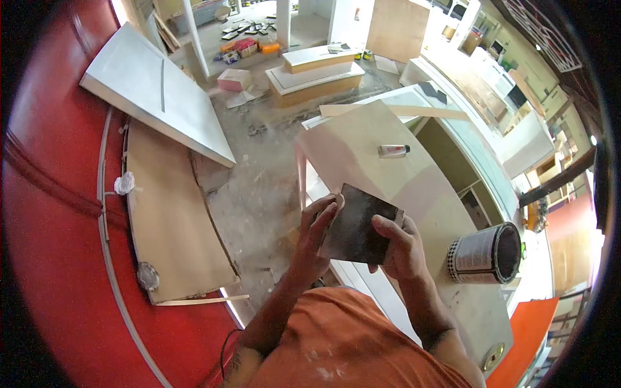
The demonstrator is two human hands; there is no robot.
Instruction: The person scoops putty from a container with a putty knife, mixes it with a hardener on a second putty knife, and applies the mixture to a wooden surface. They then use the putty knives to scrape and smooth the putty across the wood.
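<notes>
Between my two hands is a dark square sheet of sandpaper [359, 226], held at its opposite sides in front of my orange shirt. My left hand [315, 229] has its fingers closed along the left edge. On the right edge, my right hand [402, 240] pinches it, thumb on the dark face and fingers mostly hidden behind. Beneath and beyond the hands lies a beige board [362, 139] with a slightly pinkish patch. A small bottle [394, 150] lies on that board. Right of my right hand, a large paint can [479, 255] appears tilted in the wide view.
A round metal lid-like piece [495, 355] sits at the board's near corner. White-topped panels [317, 74] stand on the dusty floor ahead. On the left, a white panel [155, 90] leans by a red wall [58, 213], above a brown board [171, 207]. Dark sheets [433, 92] lie farther right.
</notes>
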